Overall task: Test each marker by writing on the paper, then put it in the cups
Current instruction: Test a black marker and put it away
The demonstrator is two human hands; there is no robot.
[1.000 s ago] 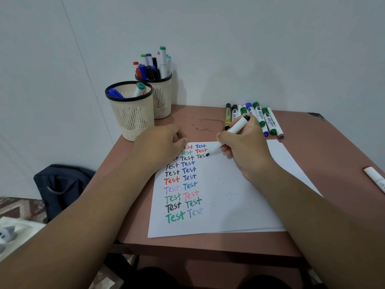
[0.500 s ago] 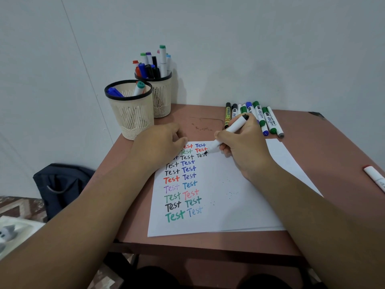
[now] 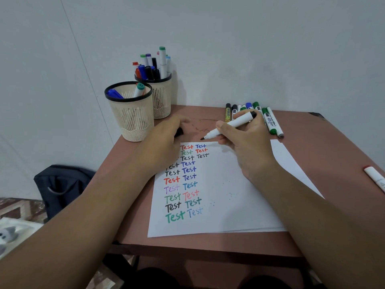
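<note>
Right hand [image 3: 248,142] gripping white marker [image 3: 231,124], fingers clamped round the barrel, black tip uncapped and raised just past the top edge of the paper [image 3: 229,197], off the sheet. Left hand [image 3: 166,140] at the paper's top left corner, fingers curled on a small black object [image 3: 178,132], probably the cap. Two mesh cups [image 3: 133,117] at the surface's far left corner, both holding markers; loose markers [image 3: 268,119] lying behind the right hand.

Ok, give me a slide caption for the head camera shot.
Right hand lifts an uncapped black marker off the paper; left hand holds its cap.
</note>
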